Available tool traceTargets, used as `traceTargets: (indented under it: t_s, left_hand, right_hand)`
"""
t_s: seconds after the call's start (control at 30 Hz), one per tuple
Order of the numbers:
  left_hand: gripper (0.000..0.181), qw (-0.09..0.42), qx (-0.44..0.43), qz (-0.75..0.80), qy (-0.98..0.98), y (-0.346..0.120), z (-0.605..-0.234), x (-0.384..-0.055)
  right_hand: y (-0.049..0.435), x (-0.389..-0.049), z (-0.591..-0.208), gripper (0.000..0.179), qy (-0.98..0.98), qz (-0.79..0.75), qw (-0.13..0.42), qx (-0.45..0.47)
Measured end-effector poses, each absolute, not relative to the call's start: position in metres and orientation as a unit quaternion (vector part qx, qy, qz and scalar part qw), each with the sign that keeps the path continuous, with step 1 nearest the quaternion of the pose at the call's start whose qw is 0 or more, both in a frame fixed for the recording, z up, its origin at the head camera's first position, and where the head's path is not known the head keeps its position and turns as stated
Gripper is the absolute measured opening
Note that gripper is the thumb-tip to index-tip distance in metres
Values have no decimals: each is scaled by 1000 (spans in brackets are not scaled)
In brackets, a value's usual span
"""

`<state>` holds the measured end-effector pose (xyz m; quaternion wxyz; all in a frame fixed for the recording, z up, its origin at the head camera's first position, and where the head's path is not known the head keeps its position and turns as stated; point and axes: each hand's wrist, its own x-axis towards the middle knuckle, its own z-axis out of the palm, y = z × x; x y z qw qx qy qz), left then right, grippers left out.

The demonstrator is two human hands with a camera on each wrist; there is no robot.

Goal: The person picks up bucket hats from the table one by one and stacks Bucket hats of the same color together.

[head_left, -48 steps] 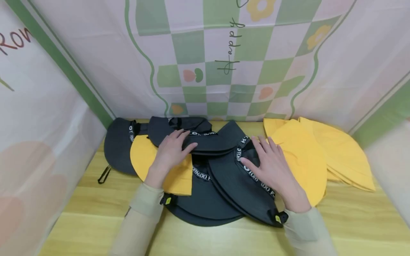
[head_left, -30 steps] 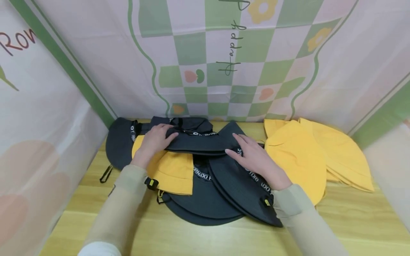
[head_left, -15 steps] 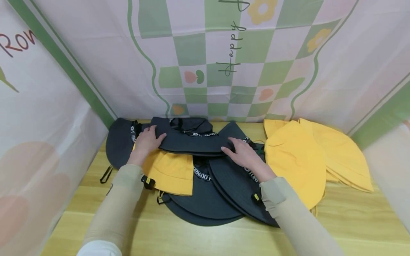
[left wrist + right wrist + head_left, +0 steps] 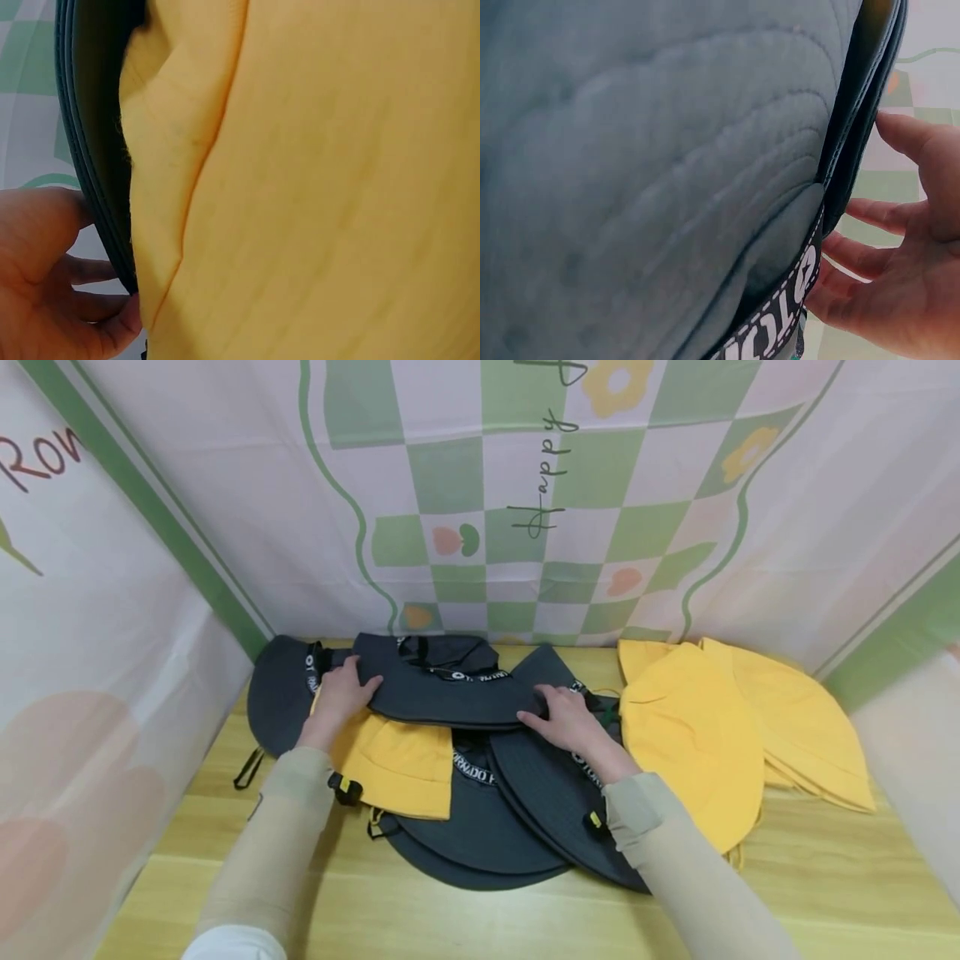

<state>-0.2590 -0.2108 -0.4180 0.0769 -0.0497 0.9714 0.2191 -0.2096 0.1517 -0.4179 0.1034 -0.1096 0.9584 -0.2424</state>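
Note:
A dark sun hat point(image 4: 450, 697) with a folded wide brim lies at the back of the pile. At the left end of its brim, my left hand point(image 4: 339, 700) grips the edge between thumb and fingers. The right end is pinched by my right hand point(image 4: 572, 727). In the left wrist view, layered dark brim edges point(image 4: 73, 112) meet my fingers beside yellow cloth point(image 4: 315, 165). The right wrist view has the thumb at the brim point(image 4: 859, 142) and fingers behind it. Under that hat are a yellow hat point(image 4: 401, 772) and more dark brims point(image 4: 480, 839).
Several yellow hats point(image 4: 690, 735) overlap on the right of the wooden table point(image 4: 480, 927). Another dark hat point(image 4: 279, 697) with a black cord lies at far left. A patterned cloth wall point(image 4: 510, 527) stands right behind the hats.
My left hand moved left to the brim's left end. The right hand moved left from over the lower dark hat to the brim's right end. The hats stay nearly in place.

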Motion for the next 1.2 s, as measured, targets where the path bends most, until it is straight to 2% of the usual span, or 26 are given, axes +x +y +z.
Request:
traceTargets:
  t_s: [0.23,0.5,0.67,0.77,0.93,1.2]
  left_hand:
    - [71,38,-65,269,960,-210,-422,-258]
    - [74,-16,-77,321,944,-207,-422,-254]
    - [78,-48,-85,380,920,-207,-421,-253]
    - [86,-39,-89,447,889,-210,-419,-250]
    - [92,13,-92,538,838,-217,-415,-248]
    - [68,12,-88,582,808,-213,-407,-250]
  right_hand:
    - [151,-210,-421,68,955,-264,87,-102]
    - [151,-207,-423,65,945,-303,85,-90]
    - [149,-207,-424,66,950,-277,93,-108]
    - [149,-208,-425,67,954,-259,96,-120]
    - [149,-206,-423,68,950,-271,99,-117]
    - [151,-205,-418,63,939,-312,105,-102]
